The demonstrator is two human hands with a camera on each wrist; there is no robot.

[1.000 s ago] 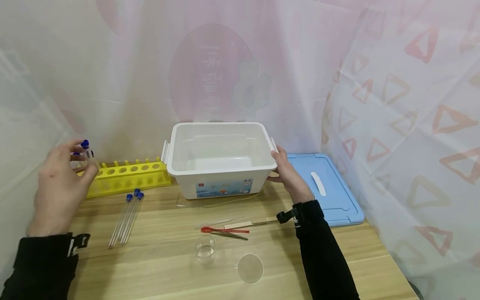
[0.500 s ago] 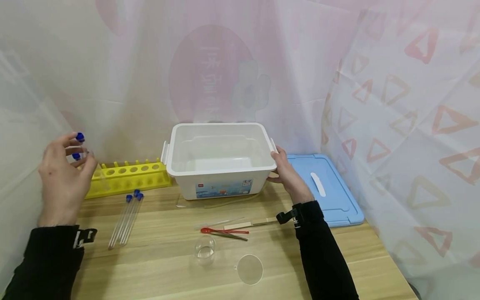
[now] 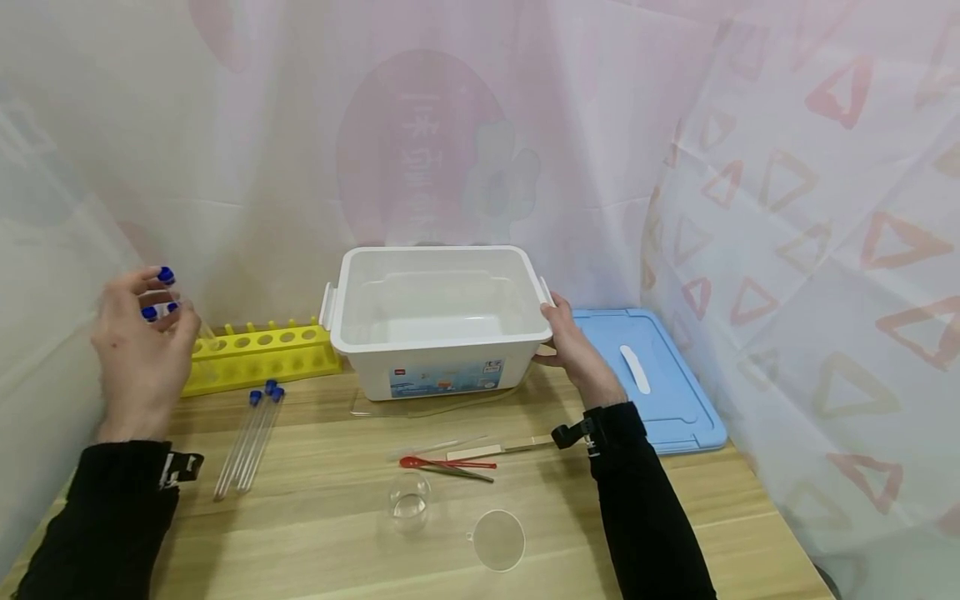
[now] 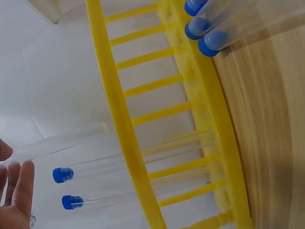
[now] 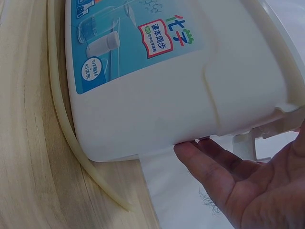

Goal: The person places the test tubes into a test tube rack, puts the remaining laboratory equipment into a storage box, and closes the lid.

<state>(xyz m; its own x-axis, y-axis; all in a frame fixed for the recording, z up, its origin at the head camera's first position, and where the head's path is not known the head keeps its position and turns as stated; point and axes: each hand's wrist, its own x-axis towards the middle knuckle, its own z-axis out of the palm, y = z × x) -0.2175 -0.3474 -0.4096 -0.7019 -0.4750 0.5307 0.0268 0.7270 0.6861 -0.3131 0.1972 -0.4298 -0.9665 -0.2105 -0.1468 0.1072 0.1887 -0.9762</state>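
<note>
My left hand [image 3: 146,354] pinches a clear test tube [image 4: 62,141] near its top, above the left end of the yellow test tube rack [image 3: 262,360]. A blue cap [image 3: 166,275] shows at the fingertips in the head view. In the left wrist view the tube's rounded end is just short of the rack's upper rail. Two other blue-capped tubes [image 4: 102,166] stand in the rack beside it. My right hand [image 3: 577,350] holds the right side of the white plastic box [image 3: 367,367], thumb at the rim, fingers against the wall. The box's inside holds nothing visible.
Several blue-capped tubes [image 3: 251,442] lie before the rack. A red spoon [image 3: 450,462], a thin dark rod and a pale wooden-looking piece [image 3: 480,452] lie mid-table. A small clear beaker [image 3: 409,502] and a round clear piece [image 3: 498,540] are nearer. The blue lid [image 3: 652,379] lies right.
My left hand has moved a little to the right and farther from me along the rack, with the tube in its fingers. The right hand and the box have stayed in place.
</note>
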